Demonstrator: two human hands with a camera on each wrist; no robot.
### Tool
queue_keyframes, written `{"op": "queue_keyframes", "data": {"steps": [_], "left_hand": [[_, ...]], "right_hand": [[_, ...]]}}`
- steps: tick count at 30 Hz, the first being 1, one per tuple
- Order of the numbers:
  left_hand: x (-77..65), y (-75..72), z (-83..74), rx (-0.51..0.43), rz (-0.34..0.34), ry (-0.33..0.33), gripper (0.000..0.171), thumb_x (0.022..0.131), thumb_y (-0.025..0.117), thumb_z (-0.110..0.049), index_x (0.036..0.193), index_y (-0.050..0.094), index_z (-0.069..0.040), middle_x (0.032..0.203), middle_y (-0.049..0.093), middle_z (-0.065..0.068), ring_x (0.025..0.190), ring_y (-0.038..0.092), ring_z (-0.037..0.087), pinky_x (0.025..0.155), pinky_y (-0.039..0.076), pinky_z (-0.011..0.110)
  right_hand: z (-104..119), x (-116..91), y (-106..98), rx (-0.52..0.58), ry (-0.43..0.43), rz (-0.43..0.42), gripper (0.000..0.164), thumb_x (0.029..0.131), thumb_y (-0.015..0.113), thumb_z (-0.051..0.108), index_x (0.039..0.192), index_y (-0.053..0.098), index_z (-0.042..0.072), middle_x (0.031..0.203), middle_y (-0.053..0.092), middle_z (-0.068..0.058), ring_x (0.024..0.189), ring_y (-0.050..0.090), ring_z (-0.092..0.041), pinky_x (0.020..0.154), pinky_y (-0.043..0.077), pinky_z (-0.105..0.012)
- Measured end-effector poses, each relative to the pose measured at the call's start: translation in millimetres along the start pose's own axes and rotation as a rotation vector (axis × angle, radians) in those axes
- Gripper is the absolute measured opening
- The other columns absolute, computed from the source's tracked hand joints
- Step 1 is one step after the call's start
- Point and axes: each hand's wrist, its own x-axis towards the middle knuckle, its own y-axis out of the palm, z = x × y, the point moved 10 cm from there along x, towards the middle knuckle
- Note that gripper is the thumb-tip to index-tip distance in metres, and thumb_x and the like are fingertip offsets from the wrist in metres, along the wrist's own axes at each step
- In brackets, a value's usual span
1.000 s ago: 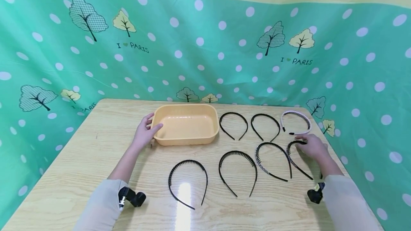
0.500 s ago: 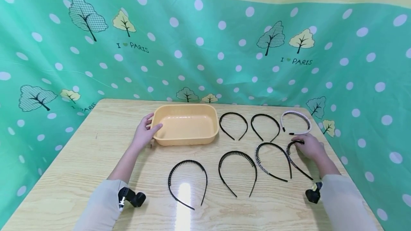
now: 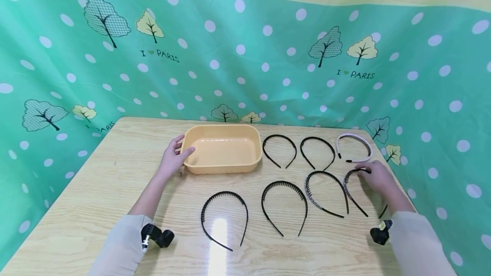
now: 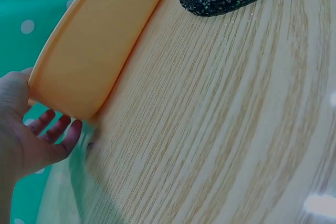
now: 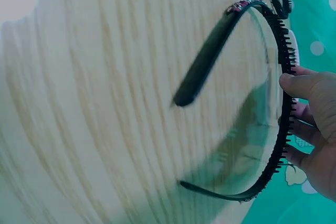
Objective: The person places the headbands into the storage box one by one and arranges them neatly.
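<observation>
Head view: we look forward and down; wrist views, nearer, face the same plastic tray (image 4: 89,51) (left) and held toothed headband (image 5: 286,111) (right).

Black toothed headband (image 5: 284,116) | speckled sides | arch pinched by my right hand (image 3: 379,177), tips toward me | peach plastic basin (image 3: 222,168) | upright, well left, my left hand (image 3: 172,159) gripping its left rim

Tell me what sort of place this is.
Probably a makeshift indoor recording corner: a printed cloth hangs close behind a wood-grain table, and wrist cameras are in view.
</observation>
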Motion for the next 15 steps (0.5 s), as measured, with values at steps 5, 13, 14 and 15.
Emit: {"op": "queue_keyframes", "data": {"steps": [5, 13, 14, 15], "left_hand": [[-0.1, -0.3, 0.1, 0.003, 0.000, -0.003, 0.074, 0.090, 0.062, -0.031, 0.149, 0.022, -0.012, 0.139, 0.040, 0.026, 0.120, 0.047, 0.038, 0.089, 0.053, 0.040], [-1.2, -0.1, -1.7, -0.008, 0.006, -0.008, 0.074, 0.090, 0.061, -0.031, 0.149, 0.021, -0.012, 0.140, 0.038, 0.027, 0.121, 0.045, 0.040, 0.091, 0.051, 0.042], [-1.3, -0.2, -2.0, -0.008, 0.006, -0.009, 0.074, 0.090, 0.061, -0.031, 0.149, 0.020, -0.013, 0.140, 0.038, 0.027, 0.121, 0.045, 0.040, 0.091, 0.051, 0.042], [-1.6, -0.2, -2.5, -0.009, 0.008, -0.007, 0.074, 0.090, 0.061, -0.031, 0.149, 0.020, -0.013, 0.140, 0.038, 0.027, 0.121, 0.045, 0.040, 0.091, 0.051, 0.043]], "right_hand": [[-2.3, -1.8, -8.4, 0.013, -0.011, 0.002, 0.025, 0.090, 0.054, 0.004, 0.112, 0.063, -0.004, 0.098, 0.055, -0.029, 0.087, 0.050, -0.039, 0.067, 0.043, -0.045], [-3.7, 0.4, -18.9, 0.024, -0.030, 0.025, 0.027, 0.091, 0.053, 0.003, 0.115, 0.061, -0.005, 0.088, 0.054, -0.023, 0.067, 0.044, -0.023, 0.054, 0.035, -0.030], [-3.4, 1.4, -20.1, 0.024, -0.034, 0.025, 0.027, 0.091, 0.054, 0.004, 0.115, 0.061, -0.005, 0.089, 0.055, -0.024, 0.066, 0.044, -0.022, 0.054, 0.034, -0.030], [-3.0, 2.1, -21.0, 0.025, -0.033, 0.029, 0.027, 0.091, 0.053, 0.005, 0.115, 0.061, -0.005, 0.089, 0.056, -0.024, 0.064, 0.043, -0.020, 0.053, 0.034, -0.029]]}}
